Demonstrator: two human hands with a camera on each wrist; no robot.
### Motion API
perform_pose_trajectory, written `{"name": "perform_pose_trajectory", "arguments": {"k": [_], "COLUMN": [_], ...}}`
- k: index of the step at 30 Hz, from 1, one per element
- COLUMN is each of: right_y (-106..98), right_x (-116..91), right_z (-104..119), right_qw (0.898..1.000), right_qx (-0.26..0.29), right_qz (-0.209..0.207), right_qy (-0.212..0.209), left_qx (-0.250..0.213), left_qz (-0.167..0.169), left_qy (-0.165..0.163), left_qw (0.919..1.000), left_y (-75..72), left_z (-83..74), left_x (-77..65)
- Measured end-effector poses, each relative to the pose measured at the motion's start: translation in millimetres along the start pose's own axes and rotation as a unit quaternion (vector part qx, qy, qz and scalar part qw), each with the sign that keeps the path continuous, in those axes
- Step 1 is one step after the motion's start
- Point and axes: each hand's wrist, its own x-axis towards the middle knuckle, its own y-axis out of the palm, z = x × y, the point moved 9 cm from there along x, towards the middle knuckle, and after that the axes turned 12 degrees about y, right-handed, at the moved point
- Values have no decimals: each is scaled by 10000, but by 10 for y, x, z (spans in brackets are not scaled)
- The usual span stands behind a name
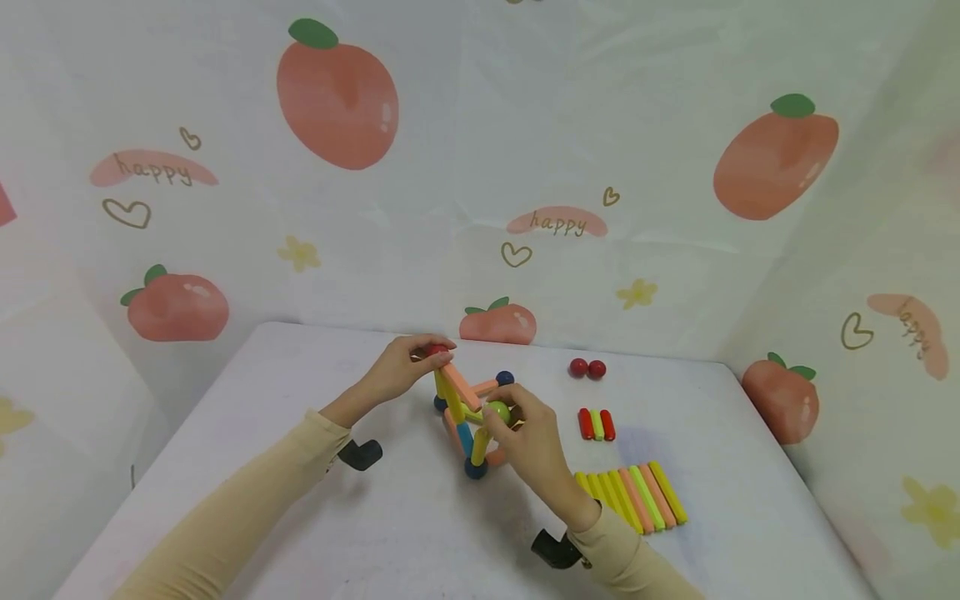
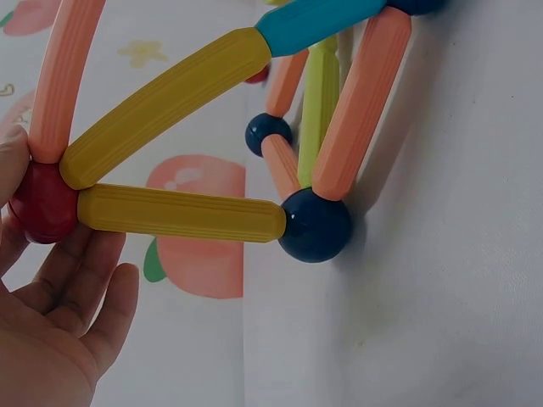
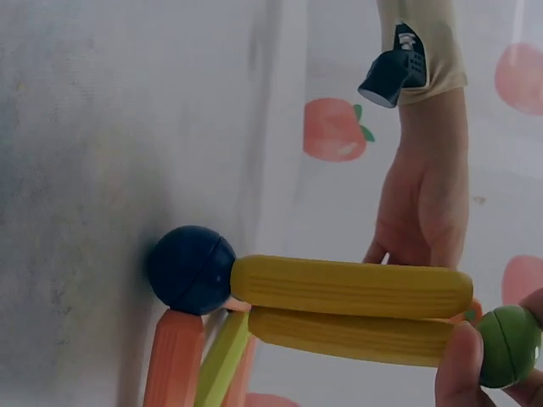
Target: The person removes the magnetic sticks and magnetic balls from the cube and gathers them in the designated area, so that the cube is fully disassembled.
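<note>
A frame of magnetic rods and balls stands on the table between both hands. My left hand (image 1: 393, 373) pinches the red ball (image 2: 47, 203) at its upper corner. From that ball run an orange rod (image 1: 461, 386), a curved yellow rod (image 2: 170, 106) and a straight yellow rod (image 2: 182, 212). The straight one drops to a dark blue ball (image 2: 316, 225). Thumb and fingers of my right hand (image 1: 536, 433) hold a green ball (image 3: 509, 346) at the ends of yellow rods (image 3: 352, 284). Another dark blue ball (image 1: 476, 468) sits at the near base corner.
Right of the frame lies a row of yellow, orange and green rods (image 1: 633, 498). Behind it are three short red and green rods (image 1: 597, 424), with two red balls (image 1: 587, 368) farther back. A printed cloth (image 1: 450, 208) hangs behind the white table (image 1: 360, 533).
</note>
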Motion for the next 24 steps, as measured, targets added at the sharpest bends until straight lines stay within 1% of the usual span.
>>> {"name": "perform_pose_trajectory", "arguments": {"k": [3, 7, 9, 12, 15, 20, 24], "right_y": [-17, -54, -66, -61, -50, -49, -52], "right_x": [12, 25, 42, 86, 142, 222, 250], "right_z": [0, 55, 86, 103, 89, 58, 123], "right_qw": [10000, 9994, 9986, 9964, 9936, 9901, 9874], "right_qx": [25, -62, -155, -427, -596, -530, -505], "right_qz": [50, 84, 171, 387, 688, 1159, 1381], "right_qy": [-25, -319, -472, -622, -671, -585, -587], "left_qx": [-10, -37, -42, -36, -27, -5, -31], "left_qz": [3, 8, 5, 2, 3, 29, 30], "left_qy": [-18, -8, -6, -1, 27, 18, 9], "left_qw": [10000, 10000, 10000, 10000, 10000, 10000, 10000], "left_y": [-1, -1, -2, -4, -6, 2, 0], "left_z": [11, 16, 18, 19, 12, 31, 40], "left_x": [-2, 0, 1, 2, 2, 4, -2]}}
